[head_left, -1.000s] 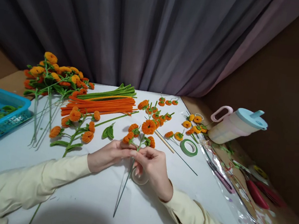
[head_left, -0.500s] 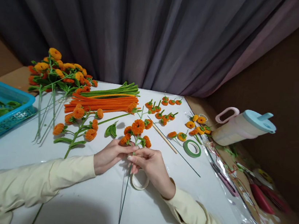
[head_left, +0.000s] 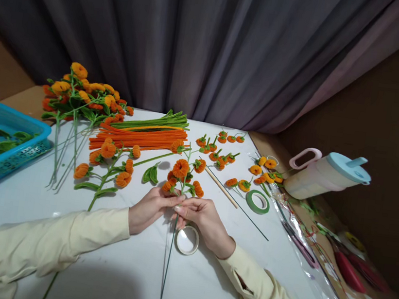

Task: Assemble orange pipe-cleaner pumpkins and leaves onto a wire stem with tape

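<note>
Both hands meet on one upright stem of orange pipe-cleaner flowers at the table's middle. My left hand pinches it just below the blooms, thumb pointing right. My right hand grips the same stem slightly lower, its fingers closed and partly hidden. A thin dark green wire runs down from the hands toward me. Below my right hand lies a white tape ring. A finished-looking orange flower spray lies left of my left hand, with small green leaves between.
Orange pipe cleaners and green ones lie at the back. A blue basket stands left, beside a flower pile. Rightward are loose flower heads, green tape, a wooden stick, a tumbler and scissors.
The view has shifted slightly. The flower stem's head has turned and tilted a little, and more of the white ring shows. Both hands keep their hold.
</note>
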A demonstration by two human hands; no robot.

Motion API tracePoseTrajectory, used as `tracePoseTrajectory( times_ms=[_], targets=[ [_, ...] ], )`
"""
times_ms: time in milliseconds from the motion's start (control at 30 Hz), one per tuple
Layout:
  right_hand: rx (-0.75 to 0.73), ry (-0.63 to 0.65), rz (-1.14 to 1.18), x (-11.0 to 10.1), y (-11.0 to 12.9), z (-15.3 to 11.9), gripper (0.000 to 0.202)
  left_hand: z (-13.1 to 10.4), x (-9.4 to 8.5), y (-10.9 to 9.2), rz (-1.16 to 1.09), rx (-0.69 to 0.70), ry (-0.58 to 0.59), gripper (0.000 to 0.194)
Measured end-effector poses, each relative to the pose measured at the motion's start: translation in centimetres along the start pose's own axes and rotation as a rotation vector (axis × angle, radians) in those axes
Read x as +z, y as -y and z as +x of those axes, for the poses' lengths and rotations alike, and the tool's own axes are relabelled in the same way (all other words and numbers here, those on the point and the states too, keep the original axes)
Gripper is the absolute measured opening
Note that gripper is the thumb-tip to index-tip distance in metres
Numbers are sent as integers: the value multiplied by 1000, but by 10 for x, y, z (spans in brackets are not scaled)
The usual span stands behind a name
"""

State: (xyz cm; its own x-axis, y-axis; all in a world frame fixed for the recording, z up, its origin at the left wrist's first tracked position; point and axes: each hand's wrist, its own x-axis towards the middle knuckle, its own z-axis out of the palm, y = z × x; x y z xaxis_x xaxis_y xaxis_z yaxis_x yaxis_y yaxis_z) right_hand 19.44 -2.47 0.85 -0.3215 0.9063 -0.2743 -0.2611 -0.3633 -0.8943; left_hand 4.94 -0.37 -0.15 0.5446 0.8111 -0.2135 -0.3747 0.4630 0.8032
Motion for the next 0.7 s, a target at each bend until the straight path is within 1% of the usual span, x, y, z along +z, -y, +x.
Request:
tracePoseTrajectory(
  times_ms=[100,300,433,500,567,633,700],
  targets=[
    [6,-7,-5,-3,-2,1,25,-1,0,0,19,16,-41,20],
    [-11,-67,-11,-1,-6,1,25,0,-4,5,57,64,-144,19],
    [-2,-56,-61,-6,-7,3,27,1,-6,5,53,76,-192,20],
    [-61,-90,-178,-16,-6,7,29,1,-5,4,68,94,-219,21],
    [-183,-182,-357,-28,-4,13,29,0,-5,2,101,107,-241,20],
    [-270,-279,-448,-40,-1,23,30,0,-4,1,127,97,-253,19],
    [-341,-339,-516,-46,3,36,33,0,-3,0,132,85,-260,18]
  ],
)
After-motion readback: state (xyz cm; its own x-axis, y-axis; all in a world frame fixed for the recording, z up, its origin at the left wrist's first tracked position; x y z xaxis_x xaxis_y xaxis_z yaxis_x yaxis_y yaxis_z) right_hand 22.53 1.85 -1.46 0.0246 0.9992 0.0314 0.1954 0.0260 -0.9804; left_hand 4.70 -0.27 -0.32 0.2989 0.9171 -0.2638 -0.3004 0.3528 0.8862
